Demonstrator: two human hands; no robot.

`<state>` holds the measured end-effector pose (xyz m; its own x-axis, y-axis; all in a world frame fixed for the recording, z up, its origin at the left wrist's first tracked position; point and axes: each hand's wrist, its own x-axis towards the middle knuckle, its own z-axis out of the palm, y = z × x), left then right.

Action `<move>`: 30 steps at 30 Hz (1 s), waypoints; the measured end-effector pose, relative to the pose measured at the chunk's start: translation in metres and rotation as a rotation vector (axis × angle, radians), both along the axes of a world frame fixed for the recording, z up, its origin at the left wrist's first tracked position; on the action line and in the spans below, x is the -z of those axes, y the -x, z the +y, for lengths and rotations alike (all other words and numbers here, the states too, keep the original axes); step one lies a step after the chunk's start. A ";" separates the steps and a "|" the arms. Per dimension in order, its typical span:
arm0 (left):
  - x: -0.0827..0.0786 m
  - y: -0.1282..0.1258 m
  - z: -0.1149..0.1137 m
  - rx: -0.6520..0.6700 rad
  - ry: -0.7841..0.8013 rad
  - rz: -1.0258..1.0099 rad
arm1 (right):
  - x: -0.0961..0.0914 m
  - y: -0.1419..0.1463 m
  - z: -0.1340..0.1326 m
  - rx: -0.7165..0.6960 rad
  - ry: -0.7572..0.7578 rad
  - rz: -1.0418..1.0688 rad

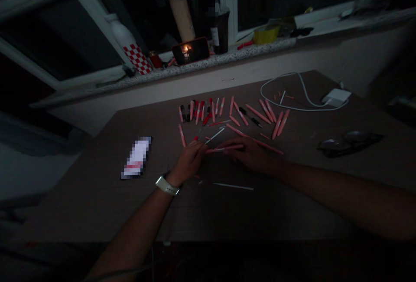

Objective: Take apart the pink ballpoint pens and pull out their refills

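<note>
My left hand (pixel 189 161), with a watch (pixel 167 185) on its wrist, is closed on the left end of a pink pen (pixel 229 147). The fingers of my right hand (pixel 251 155) grip the same pen farther right; dimness hides the exact hold. A thin white stick (pixel 215 135), like a pen refill, slants up just beyond my left fingers. Another pale stick (pixel 233 186) lies on the table nearer to me. Behind the hands are several pink pens (pixel 256 113), some black and red ones among them. A pink pen (pixel 182 135) rests beyond my left hand.
On the table (pixel 97 212) lie a phone (pixel 136 158) at left, eyeglasses (pixel 349 142) at right, and a white charger (pixel 337 97) with a looped cable. The sill holds a checkered bottle (pixel 136 56), a propped phone (pixel 191 51), a dark cup (pixel 221 32) and yellow tape (pixel 266 34).
</note>
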<state>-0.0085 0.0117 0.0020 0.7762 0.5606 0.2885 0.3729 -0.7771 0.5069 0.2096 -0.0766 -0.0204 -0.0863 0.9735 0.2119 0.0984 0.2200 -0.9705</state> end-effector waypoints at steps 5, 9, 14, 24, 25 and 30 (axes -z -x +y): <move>0.003 0.002 0.001 0.022 0.038 -0.008 | 0.000 0.001 0.000 0.005 0.002 0.008; 0.005 0.001 0.000 0.075 0.017 0.016 | -0.002 0.002 -0.001 0.042 0.035 0.032; 0.004 0.001 0.000 0.023 0.032 0.024 | -0.002 0.004 0.000 0.126 0.112 0.098; 0.004 0.004 0.001 0.038 0.009 -0.004 | -0.004 0.001 0.003 0.303 -0.020 0.056; 0.004 0.003 0.001 0.026 0.015 0.002 | -0.003 0.001 0.003 0.316 -0.024 0.070; 0.003 0.003 0.002 -0.053 0.033 0.017 | 0.002 0.000 0.007 0.405 0.016 0.195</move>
<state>-0.0114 0.0136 -0.0007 0.7500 0.6097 0.2563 0.4216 -0.7394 0.5250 0.2097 -0.0698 -0.0228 0.3425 0.9237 0.1715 -0.0112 0.1866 -0.9824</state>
